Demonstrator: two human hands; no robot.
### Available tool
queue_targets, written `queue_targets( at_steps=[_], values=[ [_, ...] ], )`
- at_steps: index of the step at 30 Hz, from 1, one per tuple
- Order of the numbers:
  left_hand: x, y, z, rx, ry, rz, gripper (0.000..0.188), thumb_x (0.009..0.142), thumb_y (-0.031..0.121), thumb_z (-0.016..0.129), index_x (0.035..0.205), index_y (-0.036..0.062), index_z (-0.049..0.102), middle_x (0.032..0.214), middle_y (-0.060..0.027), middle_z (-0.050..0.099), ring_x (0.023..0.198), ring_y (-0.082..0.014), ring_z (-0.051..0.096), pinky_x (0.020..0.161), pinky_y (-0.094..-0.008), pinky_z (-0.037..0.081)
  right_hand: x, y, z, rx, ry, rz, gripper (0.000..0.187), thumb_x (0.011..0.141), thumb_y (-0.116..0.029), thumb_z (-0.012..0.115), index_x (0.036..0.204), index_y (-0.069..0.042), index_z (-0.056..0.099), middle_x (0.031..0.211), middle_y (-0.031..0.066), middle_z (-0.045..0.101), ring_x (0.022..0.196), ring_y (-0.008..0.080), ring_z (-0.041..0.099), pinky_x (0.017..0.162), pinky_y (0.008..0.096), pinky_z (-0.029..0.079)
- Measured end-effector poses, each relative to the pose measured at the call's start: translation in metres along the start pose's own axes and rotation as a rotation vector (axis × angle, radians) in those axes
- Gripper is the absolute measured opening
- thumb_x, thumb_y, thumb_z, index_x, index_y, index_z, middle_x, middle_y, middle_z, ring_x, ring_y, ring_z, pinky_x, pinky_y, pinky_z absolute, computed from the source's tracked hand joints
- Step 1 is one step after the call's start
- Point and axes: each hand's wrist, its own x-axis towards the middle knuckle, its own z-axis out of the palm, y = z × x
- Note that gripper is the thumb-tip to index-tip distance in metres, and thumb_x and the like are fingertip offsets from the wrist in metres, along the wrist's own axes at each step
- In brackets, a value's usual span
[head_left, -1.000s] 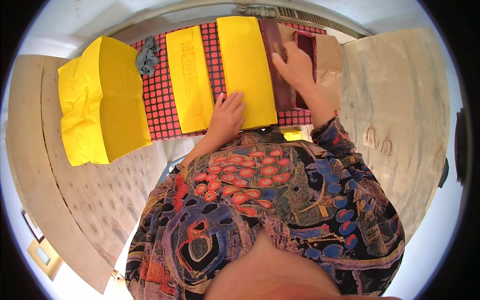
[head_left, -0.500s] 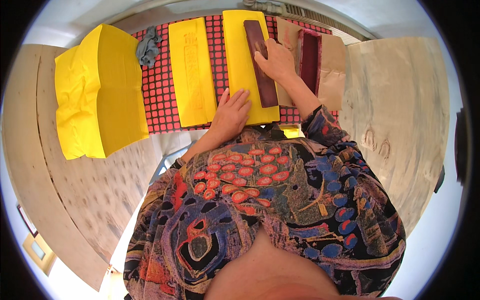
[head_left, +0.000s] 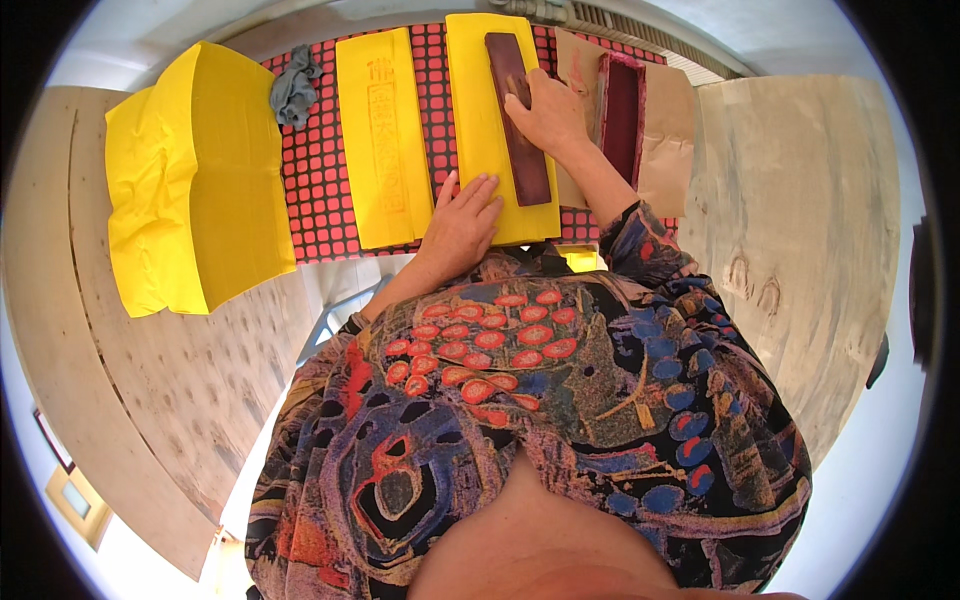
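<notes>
In the head view, a dark reddish block (head_left: 521,142) is seen flat on the right part of a yellow paper stack (head_left: 475,110), its long axis pointed away from the body, far end leaned left. It is gripped on top by the curled right hand (head_left: 550,112), the nearer one. The left hand (head_left: 462,228) is laid flat on the stack's near left edge, nothing grasped. Rightward, an oblong tray (head_left: 622,130) is placed on brown paper (head_left: 668,150); only its dark red inside is shown.
</notes>
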Motion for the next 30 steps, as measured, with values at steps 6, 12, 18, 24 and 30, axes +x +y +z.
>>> queue_targets(
  at_steps=[6,12,18,24,30],
  values=[
    [-0.001,0.001,-0.001,0.002,0.045,0.037,0.037,0.078,0.010,0.066,0.114,0.0031,0.059,0.134,-0.0141,0.053,0.127,-0.0297,0.049,0.110,-0.0568,0.027,0.001,0.007,0.010,-0.013,0.058,-0.046,0.034,0.083,-0.034,0.060,0.088,0.000,0.059,0.080,0.0206,0.066,0.076,0.0391,0.065,0.068,0.0501,0.051],
    [-0.011,0.000,0.009,-0.053,0.106,0.116,0.023,0.083,0.011,0.062,0.105,0.0031,0.063,0.121,-0.0100,0.062,0.118,-0.0257,0.057,0.108,-0.0538,0.034,0.004,0.004,0.012,-0.044,0.058,-0.047,0.037,0.083,-0.036,0.059,0.087,0.001,0.060,0.079,0.0218,0.067,0.074,0.0385,0.067,0.067,0.0496,0.052],
    [-0.018,0.001,0.016,-0.083,0.042,0.116,0.031,0.080,0.011,0.069,0.110,0.0075,0.061,0.129,-0.0060,0.060,0.123,-0.0244,0.055,0.108,-0.0523,0.034,0.005,-0.012,-0.010,-0.014,-0.098,0.071,0.033,0.084,-0.026,0.063,0.093,0.006,0.059,0.080,0.0243,0.064,0.077,0.0376,0.065,0.067,0.0462,0.053],
    [-0.020,0.001,0.017,-0.100,0.006,0.118,0.032,0.080,0.011,0.068,0.111,0.0077,0.061,0.131,-0.0055,0.059,0.125,-0.0236,0.053,0.108,-0.0525,0.034,0.006,-0.021,-0.012,-0.026,-0.154,0.113,0.036,0.085,-0.027,0.062,0.098,0.006,0.058,0.082,0.0238,0.064,0.078,0.0376,0.065,0.069,0.0473,0.053],
    [-0.022,0.002,0.015,-0.114,-0.023,0.117,0.032,0.081,0.011,0.066,0.112,0.0074,0.061,0.131,-0.0058,0.059,0.126,-0.0237,0.053,0.108,-0.0529,0.033,0.000,-0.020,-0.014,-0.167,-0.222,0.141,0.036,0.085,-0.028,0.063,0.100,0.005,0.058,0.084,0.0224,0.065,0.081,0.0377,0.065,0.071,0.0471,0.051]
  ],
)
